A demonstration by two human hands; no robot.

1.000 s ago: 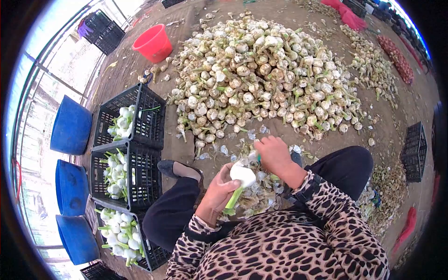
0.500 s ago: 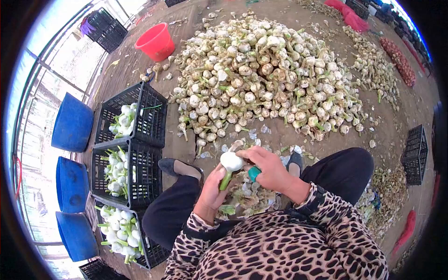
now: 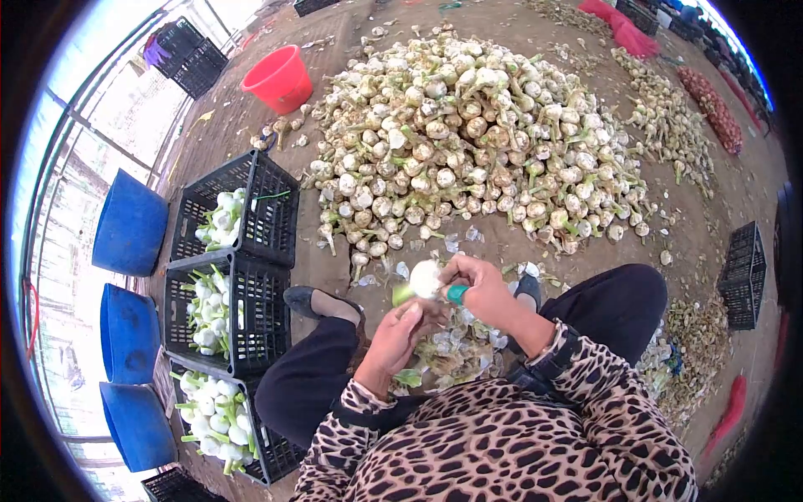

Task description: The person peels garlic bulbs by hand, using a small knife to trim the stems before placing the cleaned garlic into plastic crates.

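A peeled white garlic bulb is held up between my hands, its green stem pointing left and blurred by motion. My left hand is under the bulb, with bent fingers against its lower side. My right hand grips a tool by its green handle, while its thumb and forefinger touch the bulb's right side. The tool's blade or tip cannot be made out. Below my hands, garlic skins and trimmings lie on the ground between my legs.
A large heap of untrimmed garlic lies ahead. To my left, black crates hold cleaned bulbs, with blue tubs beyond them. A red bucket stands by the heap. Another black crate is at the right.
The bulb has turned, so its stem swings from pointing down to pointing left. My left hand has slid off the stem to beneath the bulb. My right hand stays beside it.
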